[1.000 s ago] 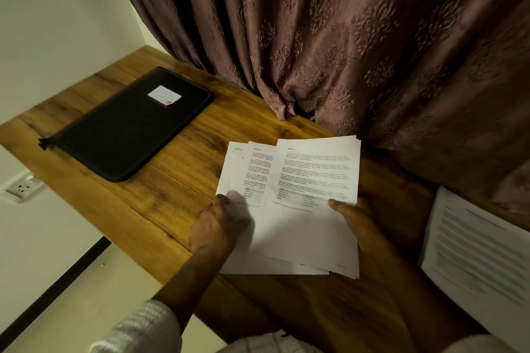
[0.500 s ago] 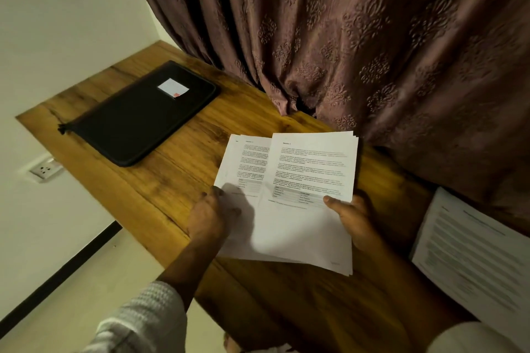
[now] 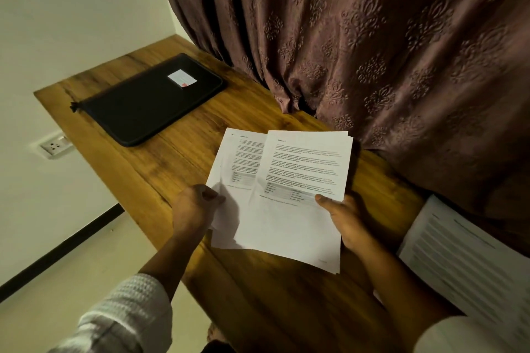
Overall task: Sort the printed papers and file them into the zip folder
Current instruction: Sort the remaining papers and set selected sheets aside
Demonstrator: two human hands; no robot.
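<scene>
I hold a fanned stack of printed papers above the wooden table. My left hand pinches the left sheets at their lower left edge. My right hand grips the right, upper sheets, thumb on top near a small printed table. The black zip folder lies shut and flat at the table's far left, a white label on its cover and its zip pull at the left end.
Another pile of printed papers lies at the table's right edge. A heavy brown curtain hangs along the back of the table. A wall socket sits below the table's left side.
The sheets in my left hand have slid further under those in my right, so the fan is narrower. The view has shifted, and the folder appears further right.
</scene>
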